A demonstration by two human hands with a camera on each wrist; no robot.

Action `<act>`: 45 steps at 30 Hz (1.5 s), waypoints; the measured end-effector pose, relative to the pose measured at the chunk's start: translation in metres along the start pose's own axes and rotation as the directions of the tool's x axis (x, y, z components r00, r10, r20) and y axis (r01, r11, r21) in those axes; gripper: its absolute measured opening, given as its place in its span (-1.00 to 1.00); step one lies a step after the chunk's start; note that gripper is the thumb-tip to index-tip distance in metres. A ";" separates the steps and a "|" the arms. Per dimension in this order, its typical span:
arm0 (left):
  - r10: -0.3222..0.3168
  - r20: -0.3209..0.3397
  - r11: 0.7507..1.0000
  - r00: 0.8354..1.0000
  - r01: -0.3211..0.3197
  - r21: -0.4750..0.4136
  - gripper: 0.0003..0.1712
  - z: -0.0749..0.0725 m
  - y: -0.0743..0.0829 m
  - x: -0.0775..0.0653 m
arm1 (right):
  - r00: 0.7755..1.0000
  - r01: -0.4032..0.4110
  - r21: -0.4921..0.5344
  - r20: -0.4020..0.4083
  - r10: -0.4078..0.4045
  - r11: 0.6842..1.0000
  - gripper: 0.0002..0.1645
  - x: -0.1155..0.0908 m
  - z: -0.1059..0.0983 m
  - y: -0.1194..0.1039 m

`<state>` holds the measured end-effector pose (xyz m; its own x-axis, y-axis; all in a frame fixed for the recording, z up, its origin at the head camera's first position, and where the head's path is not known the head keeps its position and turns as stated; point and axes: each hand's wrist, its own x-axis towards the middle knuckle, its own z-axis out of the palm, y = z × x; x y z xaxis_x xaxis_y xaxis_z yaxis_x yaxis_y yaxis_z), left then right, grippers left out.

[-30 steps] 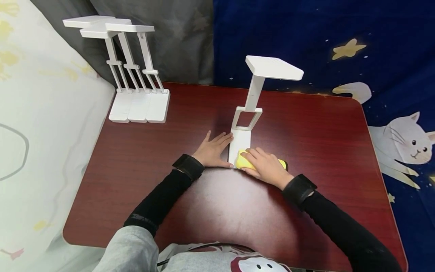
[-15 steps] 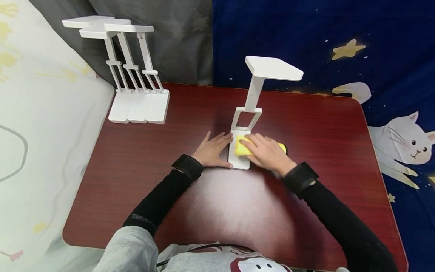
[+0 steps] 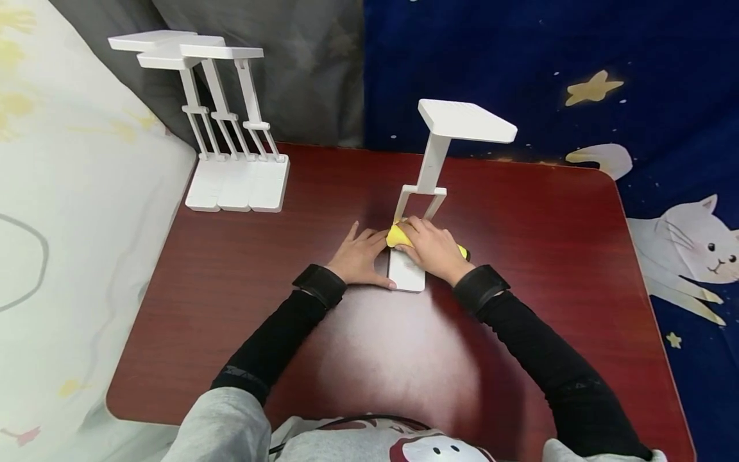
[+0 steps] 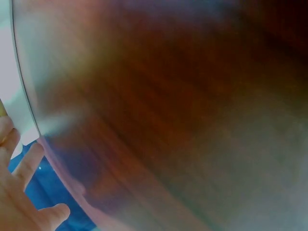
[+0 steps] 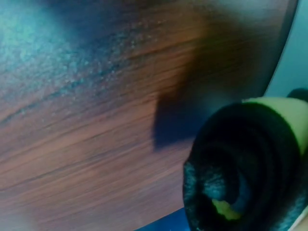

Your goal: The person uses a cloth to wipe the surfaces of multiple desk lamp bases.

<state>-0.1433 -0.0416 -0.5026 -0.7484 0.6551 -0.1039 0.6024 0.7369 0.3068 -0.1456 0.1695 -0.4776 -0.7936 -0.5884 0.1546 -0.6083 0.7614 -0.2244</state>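
Note:
A white desk lamp stands upright on the table, its flat head at the top and its base toward the person. My right hand grips a folded yellow cloth with a dark inner side, pressing it on the rear of the base by the foot of the stem. In the right wrist view the cloth's dark rolled end shows large. My left hand lies with fingers and thumb spread, fingertips at the base's left edge. The left wrist view shows those fingers beside the white base.
Several matching white lamps stand side by side at the table's back left. The reddish-brown table has rounded corners. Behind it hang a grey curtain and a dark blue one; a light patch shines near the front.
My right hand has slid the cloth from the front of the lamp base up to its rear, and slightly left. My left hand has stayed in place.

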 end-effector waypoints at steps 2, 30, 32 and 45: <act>-0.001 -0.001 1.000 1.000 0.001 0.012 0.27 -0.002 -0.001 0.000 | 1.000 0.004 0.008 0.010 -0.004 1.000 -0.42 0.000 -0.002 -0.001; 0.019 -0.010 1.000 1.000 -0.019 0.002 0.23 -0.003 0.001 0.008 | 0.982 0.064 0.420 0.134 -0.132 0.905 -0.60 -0.034 -0.032 -0.012; 0.021 -0.005 1.000 1.000 -0.021 -0.007 0.27 -0.002 0.002 0.008 | 0.993 0.066 0.325 0.068 -0.093 0.943 -0.54 -0.027 -0.035 -0.005; 0.007 -0.015 1.000 1.000 -0.007 -0.019 0.32 0.000 0.003 0.003 | 0.999 0.029 -0.004 -0.028 -0.029 1.000 -0.48 -0.020 -0.006 0.016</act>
<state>-0.1437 -0.0372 -0.5017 -0.7481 0.6578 -0.0879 0.6026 0.7287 0.3254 -0.1395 0.1948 -0.4782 -0.7758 -0.6024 0.1878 -0.6310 0.7450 -0.2163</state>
